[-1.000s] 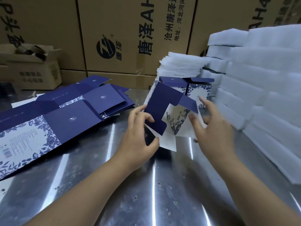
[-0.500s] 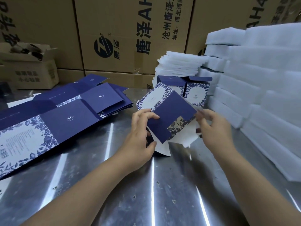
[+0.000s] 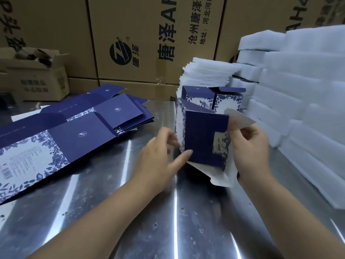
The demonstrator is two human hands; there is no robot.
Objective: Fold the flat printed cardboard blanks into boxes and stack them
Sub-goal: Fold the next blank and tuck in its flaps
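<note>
1. Head view: the right hand [image 3: 250,152] grips the right edge of a half-folded box [image 3: 203,139], its fingers curled round the edge beside a white flap [image 3: 239,118].
2. The left hand [image 3: 160,159] holds the box's left side, with the thumb pressed on the navy face and the blurred fingers curled at the left wall.
3. The box stands just above the metal table [image 3: 130,212], centre right.
4. Two finished boxes [image 3: 214,98] stand just behind it.
5. Flat blanks [image 3: 74,131] lie fanned at left.
6. White foam stacks [image 3: 308,109] fill the right; brown cartons [image 3: 140,34] line the far side.
</note>
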